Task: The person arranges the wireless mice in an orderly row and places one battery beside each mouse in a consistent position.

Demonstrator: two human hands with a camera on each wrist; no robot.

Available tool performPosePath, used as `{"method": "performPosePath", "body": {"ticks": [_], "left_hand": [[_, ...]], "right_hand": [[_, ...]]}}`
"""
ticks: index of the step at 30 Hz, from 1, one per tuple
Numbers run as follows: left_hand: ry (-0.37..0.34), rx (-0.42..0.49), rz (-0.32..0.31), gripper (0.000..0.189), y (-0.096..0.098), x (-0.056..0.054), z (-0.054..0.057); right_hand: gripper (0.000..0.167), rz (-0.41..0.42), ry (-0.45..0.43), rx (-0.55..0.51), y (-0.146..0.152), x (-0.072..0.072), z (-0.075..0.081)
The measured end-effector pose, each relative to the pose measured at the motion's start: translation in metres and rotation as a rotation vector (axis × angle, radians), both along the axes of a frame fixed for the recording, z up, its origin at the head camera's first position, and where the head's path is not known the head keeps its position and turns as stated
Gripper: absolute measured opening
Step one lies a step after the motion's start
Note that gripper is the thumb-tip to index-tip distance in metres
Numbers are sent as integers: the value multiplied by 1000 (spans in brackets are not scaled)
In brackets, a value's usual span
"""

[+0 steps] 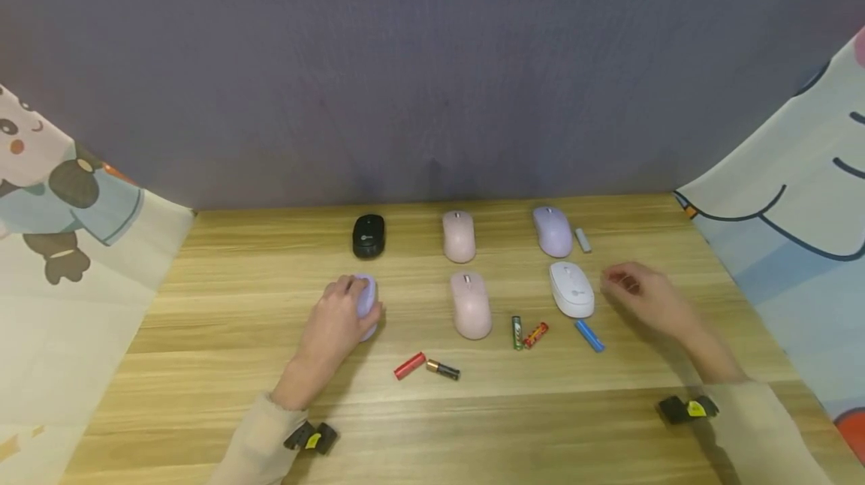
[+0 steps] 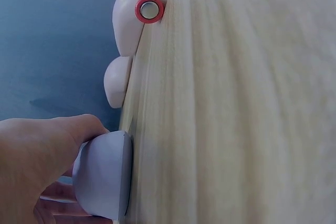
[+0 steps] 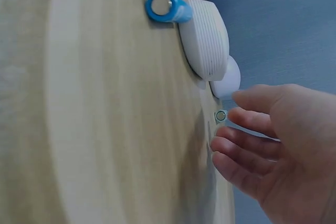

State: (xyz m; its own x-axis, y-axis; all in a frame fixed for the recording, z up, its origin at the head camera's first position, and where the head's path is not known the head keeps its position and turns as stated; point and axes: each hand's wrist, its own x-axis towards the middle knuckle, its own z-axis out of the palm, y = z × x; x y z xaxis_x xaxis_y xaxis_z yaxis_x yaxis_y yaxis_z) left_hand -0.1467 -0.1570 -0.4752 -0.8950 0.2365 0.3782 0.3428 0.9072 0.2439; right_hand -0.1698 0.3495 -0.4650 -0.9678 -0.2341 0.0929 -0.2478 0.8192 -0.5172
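On the table's left part, my left hand (image 1: 333, 323) grips a light purple computer mouse (image 1: 367, 297). The left wrist view shows the thumb on one side of this mouse (image 2: 102, 177) and fingers on the other, its base at the wood. My right hand (image 1: 645, 296) hovers right of a white mouse (image 1: 572, 290), its fingers loosely curled with nothing between them. A blue battery (image 1: 590, 335) lies just in front of the white mouse. Behind it are a second purple mouse (image 1: 553, 231) and a small grey battery (image 1: 583, 240).
Two pink mice (image 1: 471, 305) stand mid-table, one behind the other. A black mouse (image 1: 368, 236) sits at the back left. Nearer lie a red battery (image 1: 409, 366), a black-and-copper one (image 1: 443, 370), a green one (image 1: 516, 332) and a red-yellow one (image 1: 536, 335). A grey partition (image 1: 432, 94) rises behind.
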Motion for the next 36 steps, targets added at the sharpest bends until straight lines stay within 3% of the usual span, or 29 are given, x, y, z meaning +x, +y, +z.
{"method": "performPosePath", "body": {"ticks": [11, 20, 36], "left_hand": [[-7, 8, 4, 44, 1, 0, 1], [-4, 4, 6, 44, 0, 1, 2], [-3, 12, 6, 45, 0, 0, 0]], "right_hand": [[17, 85, 50, 23, -4, 17, -1], [20, 224, 146, -10, -7, 27, -8], [23, 282, 185, -20, -11, 37, -9]]}}
